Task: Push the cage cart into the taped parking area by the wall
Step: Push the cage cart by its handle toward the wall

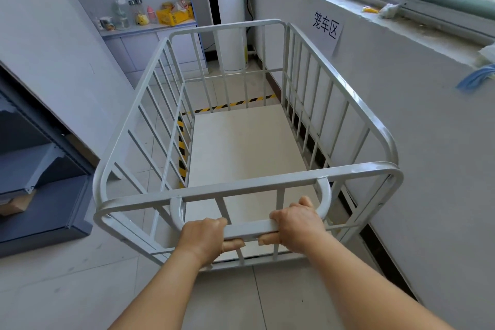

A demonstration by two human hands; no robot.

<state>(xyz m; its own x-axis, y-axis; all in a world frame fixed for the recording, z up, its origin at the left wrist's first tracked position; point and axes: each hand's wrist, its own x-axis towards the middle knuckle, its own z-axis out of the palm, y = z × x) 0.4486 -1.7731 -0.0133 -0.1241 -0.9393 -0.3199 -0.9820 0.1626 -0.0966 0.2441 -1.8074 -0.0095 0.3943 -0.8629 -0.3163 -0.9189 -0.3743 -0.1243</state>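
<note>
- Two bare forearms reach into view from the bottom edge; no sleeve shows on either.
- The left hand wears no glove, ring or watch.
- The right hand is likewise bare, wrist uncovered, nothing worn.

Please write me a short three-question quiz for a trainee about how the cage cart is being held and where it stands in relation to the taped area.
1. True or false: both hands grip the cart's handle bar.
2. Where does the black-and-yellow floor tape show? A) behind the person B) along the cage cart's left side and past its far end C) on the windowsill
3. What hangs on the wall to the cart's right?

Key
1. True: the left hand and the right hand both curl round the bar.
2. B.
3. A paper sign with printed characters.
</note>
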